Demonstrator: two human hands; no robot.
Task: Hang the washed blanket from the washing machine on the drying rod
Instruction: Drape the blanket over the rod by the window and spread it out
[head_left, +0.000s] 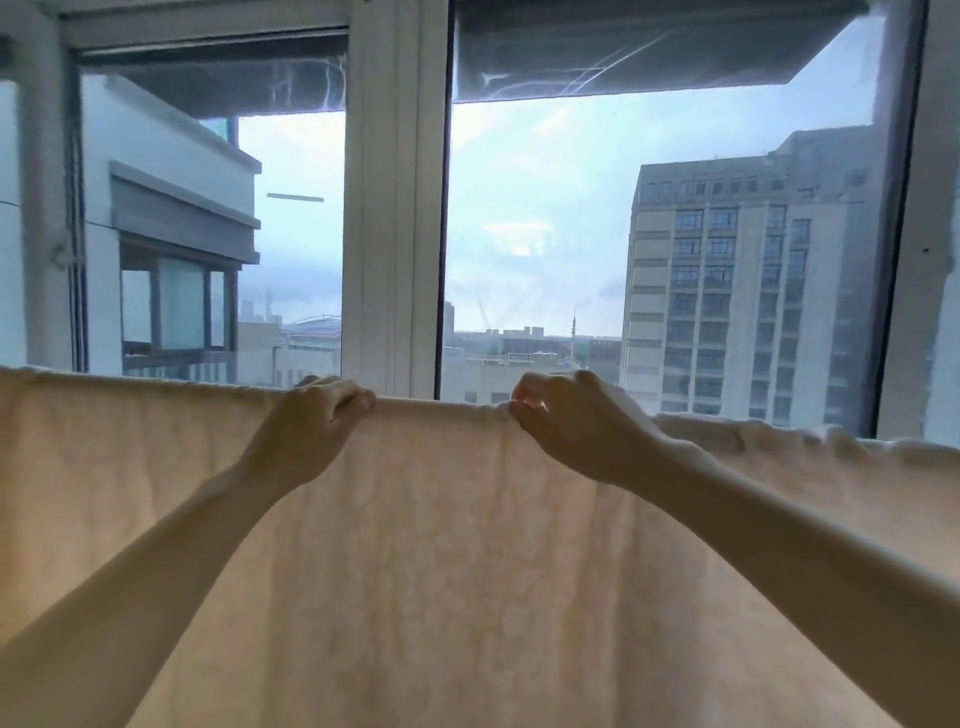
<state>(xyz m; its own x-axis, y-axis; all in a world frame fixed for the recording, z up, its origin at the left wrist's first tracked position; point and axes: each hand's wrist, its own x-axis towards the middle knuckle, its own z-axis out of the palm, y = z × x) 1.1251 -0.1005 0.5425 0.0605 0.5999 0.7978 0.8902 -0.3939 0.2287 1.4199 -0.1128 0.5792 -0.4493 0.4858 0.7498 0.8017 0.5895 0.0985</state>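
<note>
Blanket: the cream blanket (467, 545) hangs down flat and fills the low half of the view, from 8 o'clock round to 4 o'clock. Its top edge runs straight across from 9 o'clock to 3 o'clock. What it hangs over is hidden under the fold.
Left hand: the left hand (306, 431) is near the middle, toward 8 o'clock. Its fingers curl over the top edge and grip the blanket.
Right hand: the right hand (566, 426) is near the middle, toward 4 o'clock. Its bent fingers pinch the top edge.
Gap: the two hands are near each other but do not touch.
Window: a big window sits behind the blanket. A white frame post (395, 208) stands up toward 12 o'clock, between two panes.
Outside: a tall grey building (753, 291) stands at 3 o'clock. A nearer white building (171, 208) is at 9 o'clock. Pale blue sky (545, 182) shows between them, with small far-off buildings low down.
</note>
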